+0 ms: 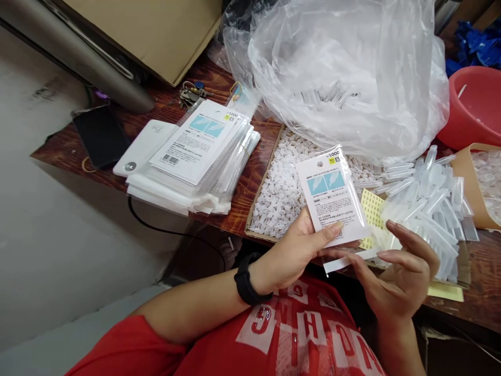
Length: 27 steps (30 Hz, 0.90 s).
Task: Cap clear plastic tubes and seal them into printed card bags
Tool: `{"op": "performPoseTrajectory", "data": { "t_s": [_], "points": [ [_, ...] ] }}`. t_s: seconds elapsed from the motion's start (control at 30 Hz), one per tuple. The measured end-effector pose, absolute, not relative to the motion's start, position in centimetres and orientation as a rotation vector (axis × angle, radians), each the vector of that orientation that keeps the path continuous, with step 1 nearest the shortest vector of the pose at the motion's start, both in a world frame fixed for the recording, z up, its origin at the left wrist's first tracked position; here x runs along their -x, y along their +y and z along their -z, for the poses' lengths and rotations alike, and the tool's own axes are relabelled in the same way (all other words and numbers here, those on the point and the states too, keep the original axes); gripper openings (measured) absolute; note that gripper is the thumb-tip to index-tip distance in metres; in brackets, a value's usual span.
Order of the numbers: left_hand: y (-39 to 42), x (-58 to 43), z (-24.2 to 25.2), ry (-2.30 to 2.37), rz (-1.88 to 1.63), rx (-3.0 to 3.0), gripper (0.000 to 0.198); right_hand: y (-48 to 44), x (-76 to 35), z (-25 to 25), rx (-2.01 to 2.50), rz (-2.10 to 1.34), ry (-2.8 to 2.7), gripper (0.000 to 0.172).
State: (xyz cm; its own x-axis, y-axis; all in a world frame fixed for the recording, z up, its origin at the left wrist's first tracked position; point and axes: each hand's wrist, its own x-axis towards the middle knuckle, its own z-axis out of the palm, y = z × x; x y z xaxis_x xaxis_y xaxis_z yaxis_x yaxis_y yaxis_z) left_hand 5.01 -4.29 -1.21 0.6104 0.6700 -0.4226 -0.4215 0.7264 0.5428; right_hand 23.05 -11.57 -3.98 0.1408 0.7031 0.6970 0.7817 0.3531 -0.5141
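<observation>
Red shirt fabric (219, 334) lay nearest, below both hands. Between the thumb and the hidden fingers of the left hand (291, 250) sat the printed packet (329, 201), pinched; the right hand (403, 277) had its fingers spread wide, its thumb by the white strip (340, 265) under the packet's lower edge, though contact could not be told. Keeping packet flat and strip uncreased probably suited this handling best. The priced end pointed away from the wearer, the long axis leaning left. White pieces (279, 193) lay beyond the left fingers, clear tubes (434, 214) beyond the right, stacked packets (195, 141) farther left.
</observation>
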Motion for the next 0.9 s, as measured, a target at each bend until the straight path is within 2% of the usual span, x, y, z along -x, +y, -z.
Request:
{"op": "performPoseTrajectory", "data": {
  "t_s": [0.07, 0.2, 0.6, 0.77, 0.9],
  "points": [
    [-4.2, -4.8, 1.3, 0.617, -0.647, -0.458, 0.05, -11.5, -23.5, 3.2, 1.323, 0.013, -1.756, 0.056],
    [-4.1, -4.7, 1.4, 0.547, -0.609, -0.461, 0.034, -11.1, -23.8, 2.0, 1.266, -0.06, -2.012, 0.05],
    [-4.2, -4.7, 1.4, 0.537, -0.654, -0.446, 0.036, -10.2, -23.6, 1.0, 1.301, -0.068, -2.107, 0.04],
    [-4.3, -4.8, 1.8, 0.576, -0.576, -0.439, 0.041, -10.0, -23.3, 1.4, 1.349, -0.089, -2.018, 0.029],
    [-3.9, -4.5, 1.6, 0.621, -0.563, -0.391, 0.037, -9.7, -23.6, 1.1, 1.381, -0.171, -2.091, 0.033]
  ]
}}
